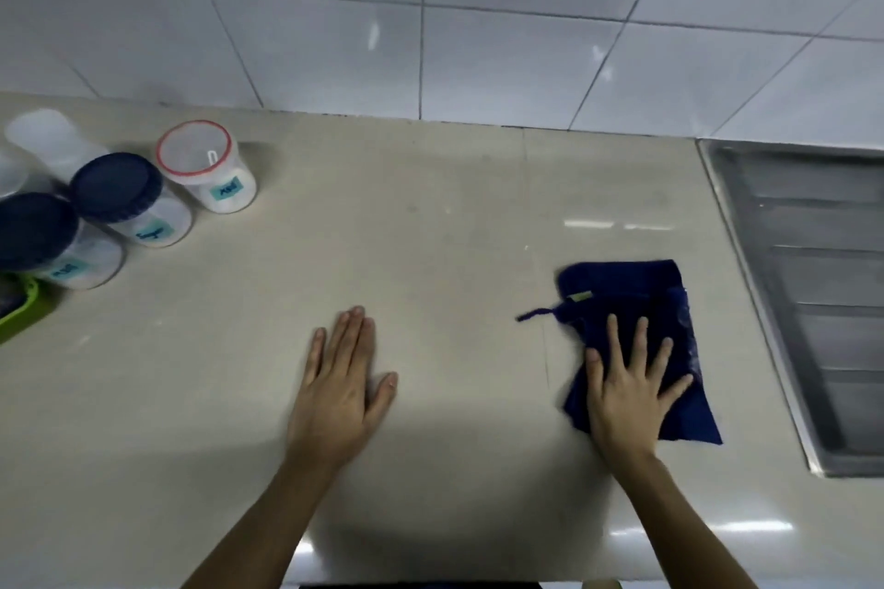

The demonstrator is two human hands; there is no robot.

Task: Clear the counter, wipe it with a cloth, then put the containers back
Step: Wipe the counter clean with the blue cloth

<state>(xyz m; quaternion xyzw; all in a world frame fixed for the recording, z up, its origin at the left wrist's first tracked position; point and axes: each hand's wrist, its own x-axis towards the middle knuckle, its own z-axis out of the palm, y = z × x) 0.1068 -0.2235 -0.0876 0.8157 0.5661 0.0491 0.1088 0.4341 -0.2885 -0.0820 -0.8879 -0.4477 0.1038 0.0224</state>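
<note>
Right hand: we press our right hand (pixel 626 392) flat on the blue cloth (pixel 641 301), fingers (pixel 613 340) spread and released, gripping nothing.
Left hand: our left hand (pixel 339 392) lies palm down on the bare desk (pixel 430 215), fingers (pixel 351 335) straight, close together and released.
Cloth: it lies flat on the desk under our right fingers and reaches beyond their tips; a thin loop of it sticks out to the left of them.
Containers: well to the left of our left fingers and farther back stands a group of jars; the red-rimmed jar (pixel 205 165) is nearest the wall, with two blue-lidded jars (pixel 127 196) in front of it.
Green tray: a green tray (pixel 21 311) shows at the left edge, just beside the nearest jar.
Sink drainer: a metal drainer (pixel 808 282) lies just right of the cloth.
</note>
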